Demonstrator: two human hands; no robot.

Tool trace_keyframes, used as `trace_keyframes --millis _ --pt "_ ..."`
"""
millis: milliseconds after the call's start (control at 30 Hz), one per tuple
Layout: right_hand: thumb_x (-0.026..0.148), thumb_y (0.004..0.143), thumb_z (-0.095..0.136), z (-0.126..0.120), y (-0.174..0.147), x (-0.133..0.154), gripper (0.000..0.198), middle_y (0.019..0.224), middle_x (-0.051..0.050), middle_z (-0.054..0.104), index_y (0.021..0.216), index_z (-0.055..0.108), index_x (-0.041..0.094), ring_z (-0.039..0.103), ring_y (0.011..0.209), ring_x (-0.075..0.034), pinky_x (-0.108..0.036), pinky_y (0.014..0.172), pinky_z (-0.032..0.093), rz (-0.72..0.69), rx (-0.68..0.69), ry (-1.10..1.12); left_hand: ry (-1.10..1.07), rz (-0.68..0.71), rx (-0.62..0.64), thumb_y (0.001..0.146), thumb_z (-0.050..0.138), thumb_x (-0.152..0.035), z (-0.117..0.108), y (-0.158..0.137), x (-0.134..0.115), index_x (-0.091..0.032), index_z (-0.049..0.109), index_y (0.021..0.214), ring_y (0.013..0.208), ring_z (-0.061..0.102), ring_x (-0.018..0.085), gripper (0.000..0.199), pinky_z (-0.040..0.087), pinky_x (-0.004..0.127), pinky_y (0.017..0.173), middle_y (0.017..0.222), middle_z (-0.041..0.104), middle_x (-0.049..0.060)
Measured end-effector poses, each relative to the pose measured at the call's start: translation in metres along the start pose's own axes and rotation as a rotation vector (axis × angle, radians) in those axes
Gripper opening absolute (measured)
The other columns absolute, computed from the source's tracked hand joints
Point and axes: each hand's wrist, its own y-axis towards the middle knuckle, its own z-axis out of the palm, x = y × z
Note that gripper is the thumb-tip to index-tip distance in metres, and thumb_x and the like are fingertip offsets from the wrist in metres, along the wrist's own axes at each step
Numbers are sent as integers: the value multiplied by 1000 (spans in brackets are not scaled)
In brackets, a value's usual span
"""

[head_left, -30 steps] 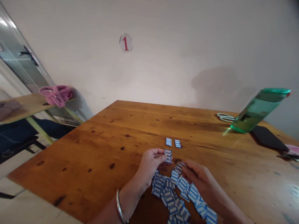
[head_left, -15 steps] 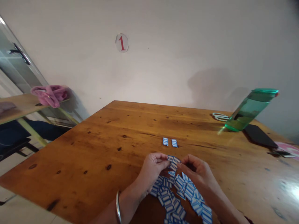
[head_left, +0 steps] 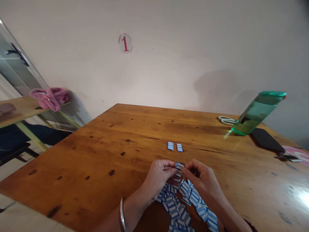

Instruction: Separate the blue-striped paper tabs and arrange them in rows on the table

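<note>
Between my two hands, just above the table, are small blue-and-white printed cards point(head_left: 179, 166). My left hand point(head_left: 160, 174) is closed, pinching them from the left with thumb and fingertips; a silver bangle circles that wrist. From the right, my right hand point(head_left: 200, 174) pinches them too, its thumb and index finger pressed on their edge. How many cards I hold cannot be made out. Below my hands a loose, overlapping pile of the same cards point(head_left: 175, 207) spreads toward me. Beyond my fingers lie two small card stacks side by side, a left one point(head_left: 170, 146) and a right one point(head_left: 180, 147).
At the right stand a tilted-looking green bottle point(head_left: 256, 112), a white cable point(head_left: 226, 120) and a flat black device point(head_left: 266, 140). Keys point(head_left: 288, 157) lie by a pink round item. A side table point(head_left: 21, 112) at left bears a pink cloth point(head_left: 50, 98).
The held cards, fanned apart before, now sit closer together. My right fingertips have moved slightly left, toward my left hand. The two stacks and the pile stay put.
</note>
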Motion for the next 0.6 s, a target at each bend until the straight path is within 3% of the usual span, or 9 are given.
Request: trace_keyframes --millis 233,433,600 --pt "35 76 51 -4 1 -1 23 53 2 51 64 55 17 44 49 -11 -22 45 34 -44 34 -39 -8 34 -57 57 71 -27 -2 0 -5 -11 68 69 51 59 12 20 46 22 52 60 67 5" --pt "22 77 48 -5 3 -10 12 64 0 59 70 57 19 52 59 -14 -25 55 38 -157 199 -286 -72 107 -169 61 70 -27 -15 -1 -16 -10 66 74 65 63 17 22 49 24 55 70 69 8" --pt "15 76 47 -2 3 -13 11 73 -3 59 76 58 18 55 68 -17 -28 62 40 -207 220 -426 -106 121 -179 60 70 -26 -18 -1 -19 -10 64 73 66 64 19 22 49 24 55 70 69 9"
